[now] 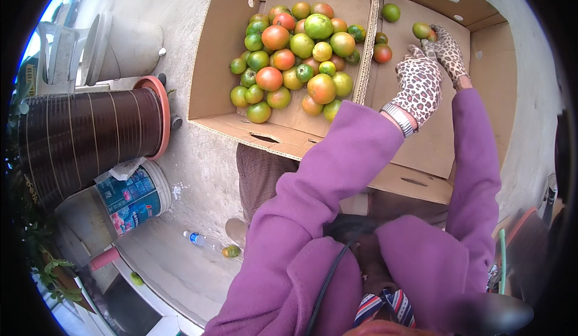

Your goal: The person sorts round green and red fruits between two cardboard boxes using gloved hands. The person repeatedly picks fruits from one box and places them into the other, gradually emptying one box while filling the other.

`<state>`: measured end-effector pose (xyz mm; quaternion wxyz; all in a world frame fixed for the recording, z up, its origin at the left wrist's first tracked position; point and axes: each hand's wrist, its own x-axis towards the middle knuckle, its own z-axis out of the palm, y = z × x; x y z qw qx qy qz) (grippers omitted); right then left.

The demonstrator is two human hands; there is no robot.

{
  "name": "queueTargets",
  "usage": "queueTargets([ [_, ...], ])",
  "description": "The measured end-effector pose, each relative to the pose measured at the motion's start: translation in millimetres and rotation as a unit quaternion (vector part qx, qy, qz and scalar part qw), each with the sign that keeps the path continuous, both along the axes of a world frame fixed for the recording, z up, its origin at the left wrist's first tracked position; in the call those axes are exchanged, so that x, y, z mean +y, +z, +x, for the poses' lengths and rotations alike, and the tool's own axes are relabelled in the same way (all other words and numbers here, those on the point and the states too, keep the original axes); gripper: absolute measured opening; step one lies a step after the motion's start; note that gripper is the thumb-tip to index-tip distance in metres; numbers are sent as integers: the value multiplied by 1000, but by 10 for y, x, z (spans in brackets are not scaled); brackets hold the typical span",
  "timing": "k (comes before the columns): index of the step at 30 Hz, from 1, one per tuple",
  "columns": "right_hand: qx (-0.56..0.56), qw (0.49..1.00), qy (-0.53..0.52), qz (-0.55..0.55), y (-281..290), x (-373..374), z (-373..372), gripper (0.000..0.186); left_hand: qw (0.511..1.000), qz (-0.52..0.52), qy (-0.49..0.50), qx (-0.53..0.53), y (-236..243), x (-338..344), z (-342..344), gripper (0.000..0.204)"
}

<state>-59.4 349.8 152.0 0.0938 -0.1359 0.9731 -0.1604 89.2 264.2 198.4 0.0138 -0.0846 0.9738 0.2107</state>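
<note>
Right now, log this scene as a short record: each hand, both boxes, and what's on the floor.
Left: leopard-gloved left hand, silver wristwatch on its wrist, over the right cardboard box
Right: leopard-gloved right hand, fingertips at a reddish tomato; grip unclear
Left box: left cardboard box, many green-to-red tomatoes grouped inside
Right box: right cardboard box, far fewer tomatoes, including a green tomato near the dividing wall
Floor: clear plastic bottle, with a green-and-orange tomato beside it

Round tomatoes (301, 46), green through orange-red, sit bunched in the left cardboard box (218, 47); several others (391, 12) dot the right box (419, 143).
</note>
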Motion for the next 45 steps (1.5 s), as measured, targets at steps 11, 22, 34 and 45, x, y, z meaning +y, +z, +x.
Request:
queueTargets([
  [11,105,964,-26,-244,815,391,1689,67,818,564,-37,105,200,-325,71,51],
  [22,51,995,-30,-84,572,742,1559,39,916,378,127,-45,402,-1957,1471,51],
  [34,0,997,25,-72,330,796,1497,36,926,-129,-85,-346,-147,-1942,1543,37],
  [45,6,998,55,-37,305,874,1482,35,997,-6,17,81,768,-1493,875,28],
])
